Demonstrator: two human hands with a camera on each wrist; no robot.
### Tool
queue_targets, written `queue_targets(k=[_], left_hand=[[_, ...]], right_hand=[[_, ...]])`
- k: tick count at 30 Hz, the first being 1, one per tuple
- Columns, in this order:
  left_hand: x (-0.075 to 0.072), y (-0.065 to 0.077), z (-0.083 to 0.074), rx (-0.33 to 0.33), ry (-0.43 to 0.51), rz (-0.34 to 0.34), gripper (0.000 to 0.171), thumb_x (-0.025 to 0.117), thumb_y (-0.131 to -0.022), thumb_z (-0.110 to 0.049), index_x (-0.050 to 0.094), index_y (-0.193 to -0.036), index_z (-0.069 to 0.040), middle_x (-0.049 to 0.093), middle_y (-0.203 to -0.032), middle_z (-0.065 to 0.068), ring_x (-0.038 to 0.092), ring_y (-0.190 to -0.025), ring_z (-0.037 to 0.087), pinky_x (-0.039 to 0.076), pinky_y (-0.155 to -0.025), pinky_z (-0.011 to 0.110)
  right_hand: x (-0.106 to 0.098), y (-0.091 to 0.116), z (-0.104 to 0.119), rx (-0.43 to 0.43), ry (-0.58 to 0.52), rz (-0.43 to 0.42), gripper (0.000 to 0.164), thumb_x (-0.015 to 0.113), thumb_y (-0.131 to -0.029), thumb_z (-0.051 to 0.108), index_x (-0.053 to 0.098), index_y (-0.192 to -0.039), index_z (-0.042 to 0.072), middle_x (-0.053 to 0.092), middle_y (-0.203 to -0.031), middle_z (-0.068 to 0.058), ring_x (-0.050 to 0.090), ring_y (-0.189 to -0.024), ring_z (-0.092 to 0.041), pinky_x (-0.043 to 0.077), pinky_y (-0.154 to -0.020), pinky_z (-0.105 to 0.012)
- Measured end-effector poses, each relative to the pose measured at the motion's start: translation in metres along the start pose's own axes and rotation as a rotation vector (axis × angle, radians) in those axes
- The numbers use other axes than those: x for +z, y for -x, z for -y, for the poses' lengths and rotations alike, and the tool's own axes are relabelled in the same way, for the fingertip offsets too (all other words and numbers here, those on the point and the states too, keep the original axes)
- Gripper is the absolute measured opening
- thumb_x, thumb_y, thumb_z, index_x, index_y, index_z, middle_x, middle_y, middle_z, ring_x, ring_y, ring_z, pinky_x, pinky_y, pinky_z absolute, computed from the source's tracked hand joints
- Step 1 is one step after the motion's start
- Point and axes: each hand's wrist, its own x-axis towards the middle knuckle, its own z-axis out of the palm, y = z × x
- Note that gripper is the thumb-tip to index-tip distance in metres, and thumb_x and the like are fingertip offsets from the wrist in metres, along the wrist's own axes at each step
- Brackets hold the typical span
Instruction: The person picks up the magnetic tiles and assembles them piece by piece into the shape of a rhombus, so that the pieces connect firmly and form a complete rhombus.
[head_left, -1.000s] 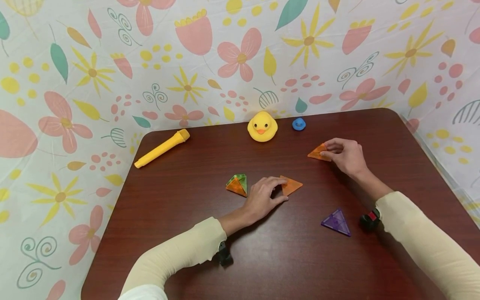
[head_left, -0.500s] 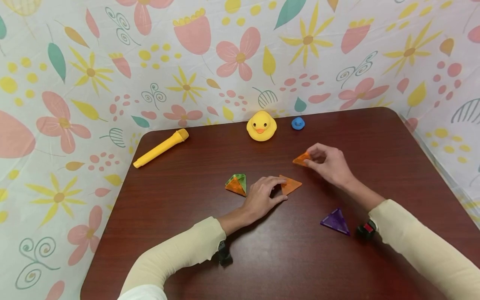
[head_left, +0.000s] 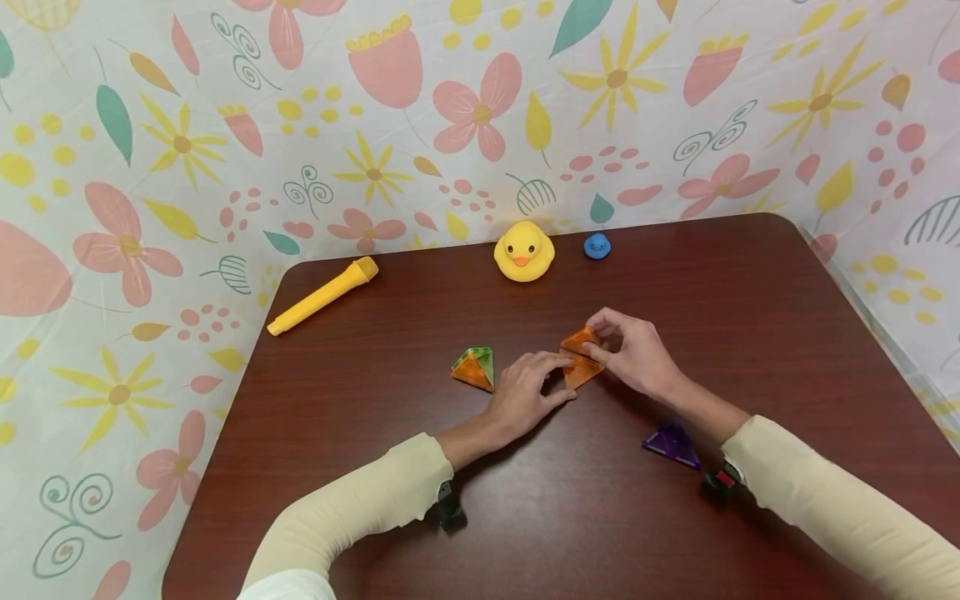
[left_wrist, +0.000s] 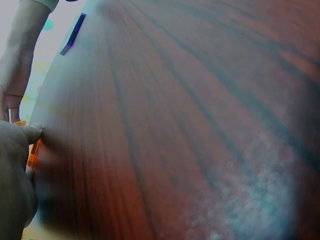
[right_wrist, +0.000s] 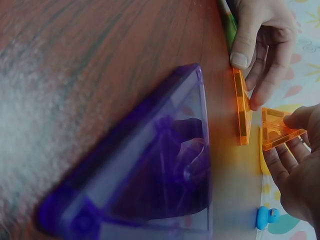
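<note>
An orange translucent triangular magnetic tile [head_left: 582,374] lies flat on the table. My left hand [head_left: 522,397] holds it between thumb and fingers along its edges. Just behind it, my right hand [head_left: 637,354] pinches a second orange triangular tile [head_left: 576,339]. The right wrist view has this second tile [right_wrist: 271,131] tilted and slightly apart from the flat one [right_wrist: 243,112]. Left of my left hand sits a small folded-looking piece of green and orange tiles [head_left: 474,369]. A purple triangular tile [head_left: 672,444] lies below my right forearm.
At the back of the brown table [head_left: 420,308] stand a yellow rubber duck [head_left: 523,252] and a small blue duck [head_left: 597,247]. A yellow toy microphone [head_left: 322,297] lies at the back left. Flower-patterned cloth hangs behind the table.
My right hand has moved left and nearer with its orange tile, bringing it close behind the flat orange tile. My left hand has stayed in place.
</note>
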Motion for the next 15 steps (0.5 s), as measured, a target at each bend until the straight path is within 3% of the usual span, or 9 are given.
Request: queue_targets(k=[8, 15], left_hand=[[-0.0005, -0.0001, -0.0008, -0.002, -0.011, -0.002, 0.047, 0.086, -0.092, -0.037, 0.074, -0.133, -0.019, 0.070, -0.134, -0.006, 0.064, -0.120, 0.014, 0.054, -0.098, 0.032], [-0.0005, 0.0001, -0.0003, 0.001, -0.008, -0.002, 0.046, 0.086, -0.092, -0.036, 0.074, -0.133, -0.019, 0.070, -0.133, -0.006, 0.065, -0.119, 0.013, 0.054, -0.097, 0.031]], right_hand=[[0.0025, -0.0002, 0.0014, 0.005, 0.004, 0.007, 0.024, 0.082, -0.091, -0.003, 0.068, -0.107, 0.007, 0.077, -0.102, -0.009, 0.074, -0.090, -0.025, 0.060, -0.077, -0.047], [0.0042, 0.0009, -0.0003, 0.013, 0.011, 0.010, 0.023, 0.082, -0.092, -0.002, 0.068, -0.107, 0.007, 0.077, -0.099, -0.009, 0.073, -0.086, -0.023, 0.059, -0.073, -0.034]])
